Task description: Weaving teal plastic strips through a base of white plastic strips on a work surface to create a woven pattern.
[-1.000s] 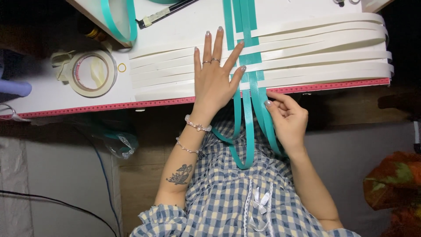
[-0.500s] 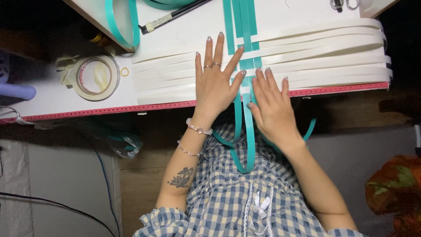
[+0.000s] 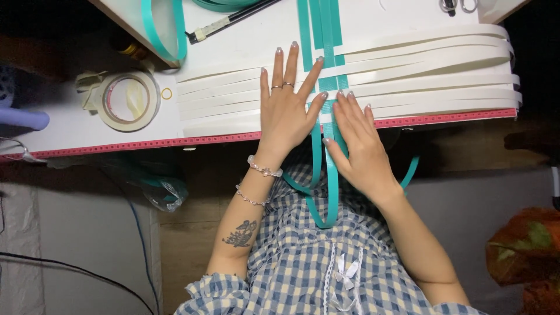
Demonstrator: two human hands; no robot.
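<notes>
Glossy smooth teal plastic strips (image 3: 324, 35) across matt white paper-like strips (image 3: 420, 64), checked cloth shirt (image 3: 303, 274).

You're at a home craft corner: a white tabletop (image 3: 70, 131) edged with a red measuring strip (image 3: 146, 143), a roll of tape (image 3: 128, 100), scissors (image 3: 454, 6), white paper strips (image 3: 431, 64) crossed by teal ribbons (image 3: 319, 23).

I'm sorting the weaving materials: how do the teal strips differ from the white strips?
The teal strips run toward the person, hanging off the table edge; the white strips lie crosswise on the table. The teal look narrower than the white. Both are flat, interlaced bands under the left hand and right hand.
</notes>
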